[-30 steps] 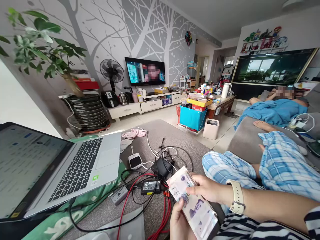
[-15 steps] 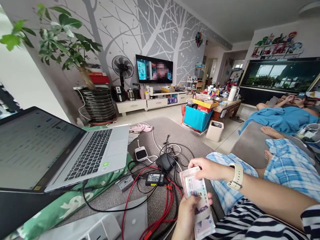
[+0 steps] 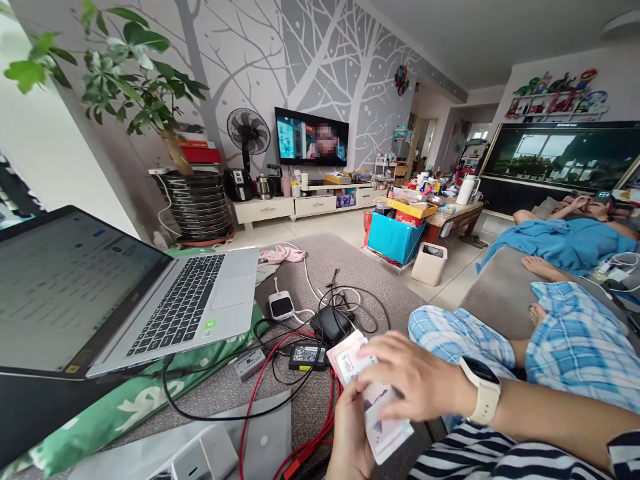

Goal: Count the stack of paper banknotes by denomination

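A stack of banknotes (image 3: 384, 440) lies slanted low in front of me, above my lap's left side. My left hand (image 3: 349, 423) grips it from the left, with the thumb on top; the fingers underneath are hidden. Over the middle of the notes is my right hand (image 3: 417, 377), its fingers apart and slightly blurred by motion. It covers part of the top note, and I cannot tell whether the fingertips touch the paper. A pale-strapped watch (image 3: 484, 390) is on the right wrist. Beyond the notes sits a black pouch-like object (image 3: 331, 325) among cables.
At left an open laptop (image 3: 235, 293) rests on a green patterned cushion (image 3: 125, 407). A power adapter (image 3: 306, 357), red cables (image 3: 320, 427) and a white charger (image 3: 207, 453) lie on the grey sofa (image 3: 330, 257). Another person (image 3: 565, 230) reclines under a blue cover at right.
The banknotes and my left hand have shifted slightly left. My right hand has moved from pinching the notes' upper end down across their middle, its fingers now spread.
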The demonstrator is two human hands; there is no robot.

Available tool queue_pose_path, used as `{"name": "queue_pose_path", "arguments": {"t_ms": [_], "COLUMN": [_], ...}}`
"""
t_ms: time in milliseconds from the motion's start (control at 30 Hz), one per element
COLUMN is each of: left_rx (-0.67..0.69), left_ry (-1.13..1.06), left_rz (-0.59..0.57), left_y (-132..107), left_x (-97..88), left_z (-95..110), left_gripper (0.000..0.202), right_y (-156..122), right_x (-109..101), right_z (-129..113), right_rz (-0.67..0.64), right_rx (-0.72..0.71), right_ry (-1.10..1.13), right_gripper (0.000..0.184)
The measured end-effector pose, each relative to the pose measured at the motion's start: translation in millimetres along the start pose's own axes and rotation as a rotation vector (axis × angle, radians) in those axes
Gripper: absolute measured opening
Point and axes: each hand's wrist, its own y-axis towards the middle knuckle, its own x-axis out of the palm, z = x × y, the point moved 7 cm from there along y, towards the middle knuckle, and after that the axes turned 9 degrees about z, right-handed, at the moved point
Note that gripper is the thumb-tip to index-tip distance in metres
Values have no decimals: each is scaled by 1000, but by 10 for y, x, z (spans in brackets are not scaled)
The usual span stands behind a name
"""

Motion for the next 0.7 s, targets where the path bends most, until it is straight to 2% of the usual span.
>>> {"name": "queue_pose_path", "arguments": {"t_ms": [67, 167, 333, 433, 600, 700], "left_rx": [-7, -22, -7, 1, 19, 29], "left_ry": [-1, -27, -128, -155, -136, -109], "left_rz": [57, 112, 71, 66, 104, 100], "left_y": [42, 78, 107, 107, 69, 54], "left_x": [-60, -118, -74, -57, -65, -50], "left_z": [5, -21, -31, -17, 4, 14], "left_gripper": [15, 16, 12, 13, 11, 17], "right_y": [-125, -251, -349, -362, -328, -312], "right_x": [150, 248, 316, 351, 353, 324], "right_z": [-84, -80, -10, 28, 22, 25], "right_rz": [-132, -197, -242, -258, -233, -207], "right_rx": [-66, -24, 48, 72, 68, 67], "right_ry": [11, 23, 60, 72, 66, 47], "right_gripper": [53, 58, 65, 63, 58, 57]}}
